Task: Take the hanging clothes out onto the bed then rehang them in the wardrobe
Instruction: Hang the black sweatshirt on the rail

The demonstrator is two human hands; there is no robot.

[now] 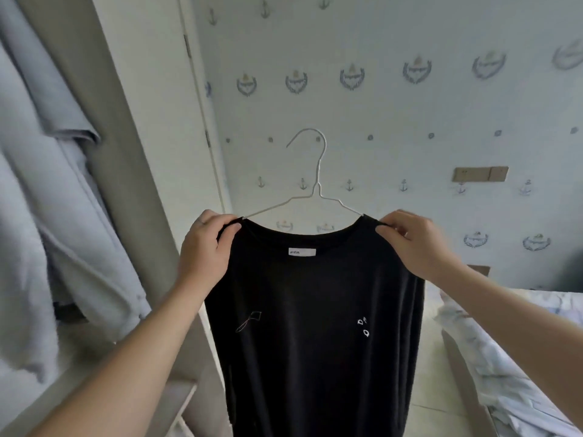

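A black T-shirt (315,310) with small white prints and a white neck label hangs on a thin white wire hanger (310,175), held up in mid-air in front of me. My left hand (205,250) pinches the shirt's left shoulder over the hanger's arm. On the other side, my right hand (416,244) pinches the right shoulder. The hanger's hook points up and hooks onto nothing.
Pale blue garments (53,197) hang inside the wardrobe at the left, behind its beige side panel (126,152). The bed (520,357) with light patterned bedding lies at the lower right. A white door and anchor-patterned wallpaper (394,105) stand behind the shirt.
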